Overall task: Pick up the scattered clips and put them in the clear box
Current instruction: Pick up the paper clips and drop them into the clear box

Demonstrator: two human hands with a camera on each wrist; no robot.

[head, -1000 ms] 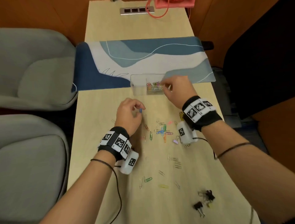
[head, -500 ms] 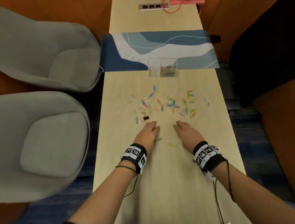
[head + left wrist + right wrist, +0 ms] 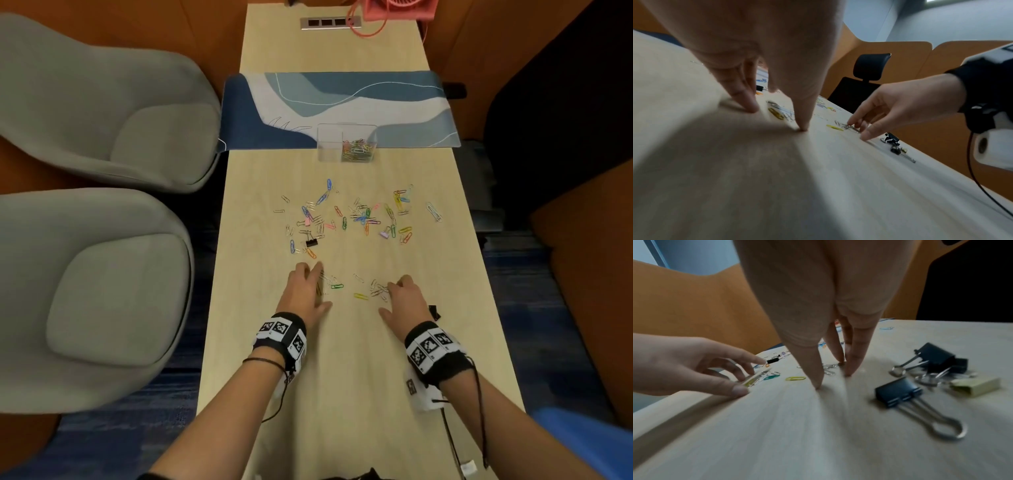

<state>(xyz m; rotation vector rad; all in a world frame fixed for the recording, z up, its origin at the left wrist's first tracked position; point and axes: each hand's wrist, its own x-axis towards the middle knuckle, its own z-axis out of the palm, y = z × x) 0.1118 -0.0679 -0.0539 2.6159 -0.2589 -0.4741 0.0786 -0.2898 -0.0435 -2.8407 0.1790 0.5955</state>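
Many coloured and silver paper clips (image 3: 359, 216) lie scattered mid-table. The clear box (image 3: 329, 144) stands beyond them on the mat's edge, with a heap of clips in its right half. My left hand (image 3: 317, 281) rests fingertips-down on the table over a few silver and yellow clips (image 3: 777, 113), with a green clip (image 3: 336, 286) beside it. Fingers of my right hand (image 3: 388, 296) touch a small bunch of silver clips (image 3: 829, 368), the thumb planted on the table. A yellow clip (image 3: 360, 296) lies between the hands. Neither hand has lifted anything.
Black binder clips (image 3: 898, 392) and a pale one lie just right of my right hand. Another black binder clip (image 3: 311, 242) sits among the scattered ones. A blue patterned desk mat (image 3: 342, 99) crosses the table. Grey armchairs (image 3: 120, 137) stand to the left, a pink fan (image 3: 397, 7) at the far end.
My right hand left the clear box and came back to the near table. The left hand no longer holds the blue clip. Both hands now press down on the nearest clips.
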